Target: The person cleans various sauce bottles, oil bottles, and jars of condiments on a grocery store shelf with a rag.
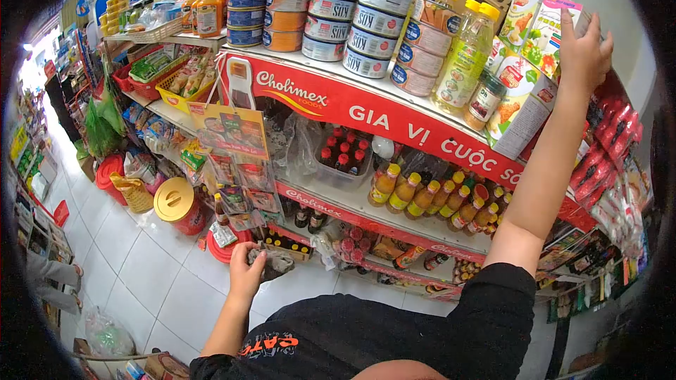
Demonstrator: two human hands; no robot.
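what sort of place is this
Most likely a small grocery shop: stacked tins line the top shelf under a red Cholimex sign, yellow-capped sauce bottles fill the shelf below, and red lidded buckets stand on the tiled floor.

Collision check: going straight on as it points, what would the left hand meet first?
Probably the hanging packets, which lie ahead of the left hand and its grey cloth, though depth is unclear.

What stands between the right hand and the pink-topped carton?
Nothing visible: the right hand is already at the carton, its fingers overlapping it in this view. The yellow-capped bottles stand to the left, clear of the arm.
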